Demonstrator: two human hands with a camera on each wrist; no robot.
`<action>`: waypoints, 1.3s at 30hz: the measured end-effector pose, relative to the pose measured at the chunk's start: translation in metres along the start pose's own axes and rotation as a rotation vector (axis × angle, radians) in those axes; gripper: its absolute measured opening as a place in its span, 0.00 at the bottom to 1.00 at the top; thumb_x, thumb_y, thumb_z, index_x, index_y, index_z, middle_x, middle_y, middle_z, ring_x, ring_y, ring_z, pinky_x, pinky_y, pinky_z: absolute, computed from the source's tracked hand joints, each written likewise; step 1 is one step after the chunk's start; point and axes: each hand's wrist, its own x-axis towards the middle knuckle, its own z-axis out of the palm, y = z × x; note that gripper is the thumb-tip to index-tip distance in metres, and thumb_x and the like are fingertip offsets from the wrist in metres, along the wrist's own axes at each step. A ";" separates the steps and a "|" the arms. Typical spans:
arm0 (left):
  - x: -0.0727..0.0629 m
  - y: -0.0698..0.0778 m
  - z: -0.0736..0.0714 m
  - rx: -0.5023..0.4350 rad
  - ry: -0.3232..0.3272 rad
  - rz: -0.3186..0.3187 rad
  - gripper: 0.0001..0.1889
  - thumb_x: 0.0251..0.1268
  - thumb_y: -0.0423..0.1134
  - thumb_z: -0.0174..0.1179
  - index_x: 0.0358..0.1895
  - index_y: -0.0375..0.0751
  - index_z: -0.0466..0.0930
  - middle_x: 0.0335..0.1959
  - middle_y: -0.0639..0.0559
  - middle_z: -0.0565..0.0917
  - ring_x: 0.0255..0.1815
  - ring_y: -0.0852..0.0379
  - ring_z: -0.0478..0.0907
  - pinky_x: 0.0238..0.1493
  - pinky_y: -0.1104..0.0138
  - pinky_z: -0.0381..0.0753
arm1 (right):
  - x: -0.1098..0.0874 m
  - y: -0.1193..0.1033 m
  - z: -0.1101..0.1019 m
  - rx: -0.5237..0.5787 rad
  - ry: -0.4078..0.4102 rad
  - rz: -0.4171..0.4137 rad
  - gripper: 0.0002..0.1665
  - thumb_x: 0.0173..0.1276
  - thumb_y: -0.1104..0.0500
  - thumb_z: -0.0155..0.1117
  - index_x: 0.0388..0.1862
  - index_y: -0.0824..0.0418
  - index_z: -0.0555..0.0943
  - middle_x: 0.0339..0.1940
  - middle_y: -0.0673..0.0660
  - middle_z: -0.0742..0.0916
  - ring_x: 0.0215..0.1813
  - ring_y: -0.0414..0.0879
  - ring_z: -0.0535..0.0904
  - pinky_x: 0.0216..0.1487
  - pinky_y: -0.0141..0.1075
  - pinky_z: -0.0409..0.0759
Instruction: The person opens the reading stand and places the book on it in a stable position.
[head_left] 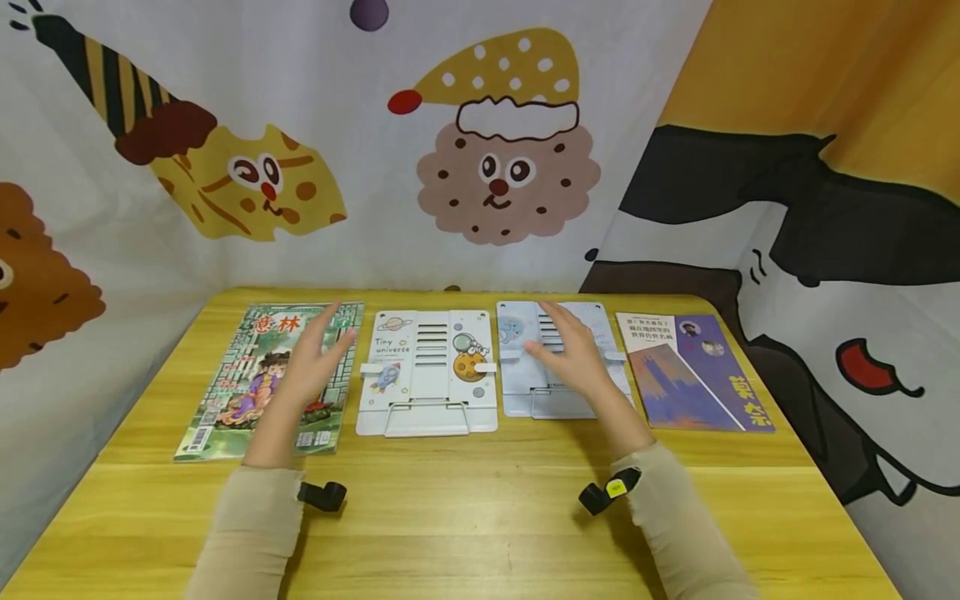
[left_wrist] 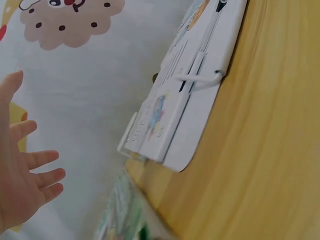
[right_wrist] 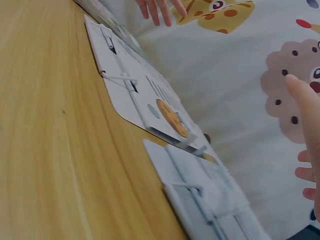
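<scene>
My left hand (head_left: pixel 306 367) hovers over the magazine (head_left: pixel 247 400), a green-bordered one with a cartoon figure on its cover, holding nothing. In the left wrist view that hand (left_wrist: pixel 25 165) has its fingers spread apart. My right hand (head_left: pixel 573 354) hangs in front of the pale blue folding book stand (head_left: pixel 517 379) and hides part of it, its thumb and fingers extended and nothing between them. Between the hands lies a white folding book stand (head_left: pixel 431 392) with an astronaut, a rocket and "Tiny universe" printed on it. Both stands lie flat, each with a wire support at its front edge.
A purple and white booklet (head_left: pixel 697 375) lies right of the blue stand. The wooden table (head_left: pixel 450 533) carries everything. Behind its far edge hangs a white curtain (head_left: pixel 360 258) with cartoon prints. A camera is strapped at each wrist.
</scene>
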 end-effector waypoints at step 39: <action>0.036 -0.027 0.047 -0.075 -0.161 -0.209 0.34 0.73 0.50 0.52 0.75 0.41 0.52 0.67 0.34 0.65 0.66 0.38 0.62 0.63 0.45 0.63 | 0.049 0.012 0.079 0.001 -0.206 0.109 0.38 0.66 0.42 0.63 0.70 0.56 0.68 0.67 0.54 0.74 0.67 0.55 0.64 0.68 0.54 0.55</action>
